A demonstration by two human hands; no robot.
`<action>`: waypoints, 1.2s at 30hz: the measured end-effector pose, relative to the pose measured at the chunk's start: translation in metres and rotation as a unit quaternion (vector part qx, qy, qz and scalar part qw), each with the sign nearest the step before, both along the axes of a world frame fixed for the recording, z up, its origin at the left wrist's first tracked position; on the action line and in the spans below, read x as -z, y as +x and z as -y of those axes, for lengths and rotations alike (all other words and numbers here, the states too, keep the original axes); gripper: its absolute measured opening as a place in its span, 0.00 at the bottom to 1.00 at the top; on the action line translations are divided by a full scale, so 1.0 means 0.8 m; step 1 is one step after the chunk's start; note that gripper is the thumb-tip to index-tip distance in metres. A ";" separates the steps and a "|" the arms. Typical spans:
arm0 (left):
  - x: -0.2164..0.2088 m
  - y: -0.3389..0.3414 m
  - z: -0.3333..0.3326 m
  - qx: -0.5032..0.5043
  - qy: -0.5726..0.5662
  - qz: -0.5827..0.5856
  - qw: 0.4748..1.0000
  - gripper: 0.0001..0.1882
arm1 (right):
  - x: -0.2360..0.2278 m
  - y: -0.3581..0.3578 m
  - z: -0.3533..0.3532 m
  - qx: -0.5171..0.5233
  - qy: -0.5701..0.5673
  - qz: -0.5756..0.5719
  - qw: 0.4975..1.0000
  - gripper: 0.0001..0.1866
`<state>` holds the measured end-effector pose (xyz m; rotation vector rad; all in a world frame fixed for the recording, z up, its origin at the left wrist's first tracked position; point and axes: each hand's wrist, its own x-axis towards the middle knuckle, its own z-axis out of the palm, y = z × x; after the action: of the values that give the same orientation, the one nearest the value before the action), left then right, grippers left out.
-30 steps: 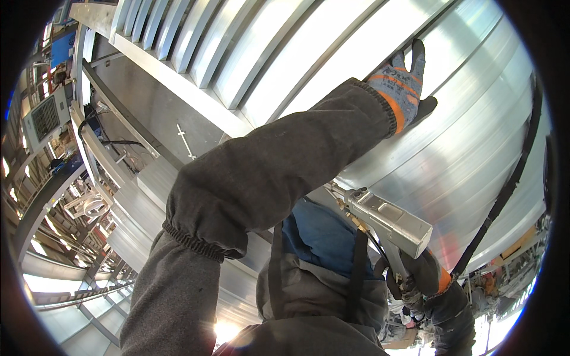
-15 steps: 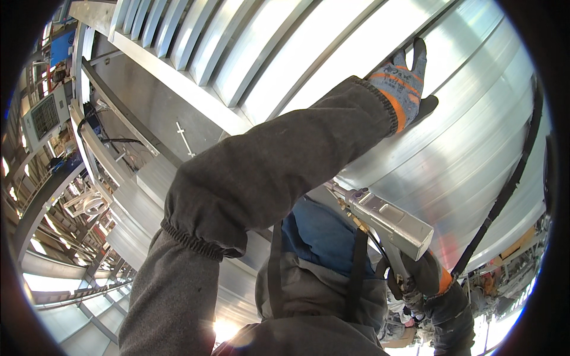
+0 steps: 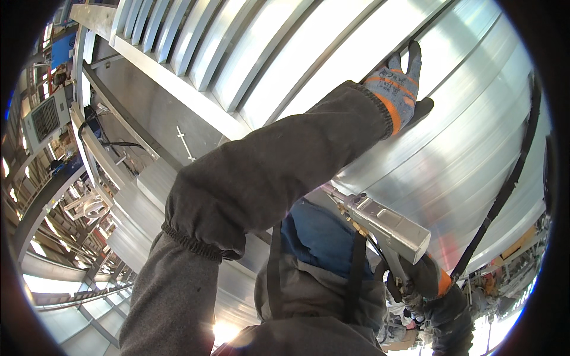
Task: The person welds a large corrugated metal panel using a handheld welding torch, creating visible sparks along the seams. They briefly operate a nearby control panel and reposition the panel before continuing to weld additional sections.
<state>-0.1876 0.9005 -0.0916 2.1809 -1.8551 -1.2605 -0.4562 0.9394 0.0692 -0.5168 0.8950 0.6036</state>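
Observation:
My left hand (image 3: 394, 90), in a grey glove with orange bands and dark fingertips, reaches across to the far right. Its fingers are spread and rest on the shiny metal panel (image 3: 415, 148), beside a long raised rib. At the lower right my right hand (image 3: 420, 276), gloved in dark fabric with an orange cuff, is wrapped round the handle of a silver welding gun (image 3: 389, 222). The gun has a long boxy body, brass fittings and a thin tube. Its front end points left and passes behind my left forearm. Most of my right hand's fingers are hidden by the gun.
Parallel metal ribs (image 3: 222, 50) run across the panel, ending at a long frame bar (image 3: 172, 83). A thick black hose (image 3: 496, 204) crosses the panel at right. Beams and a grey box-shaped unit (image 3: 46, 118) stand at left. Clutter (image 3: 504, 279) lies at lower right.
My left hand has shifted very slightly left and down along the panel, with its fingers still spread. The welding gun has moved a little left and down in my right hand.

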 end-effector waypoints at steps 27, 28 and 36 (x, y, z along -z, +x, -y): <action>0.008 0.002 0.007 0.052 0.020 0.025 0.998 0.47 | -0.012 -0.019 -0.015 0.086 0.014 -0.073 0.994 0.33; 0.006 -0.001 0.006 0.032 0.016 0.034 0.999 0.47 | -0.014 -0.020 -0.017 0.131 0.046 -0.086 0.987 0.32; 0.003 -0.023 -0.001 -0.071 -0.076 0.124 0.987 0.50 | -0.011 -0.028 -0.049 0.050 -0.098 -0.057 0.992 0.15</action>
<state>-0.2061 0.9013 -0.0940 2.4273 -1.7647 -0.8272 -0.4784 0.9782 0.0780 -0.6153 1.0883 0.4598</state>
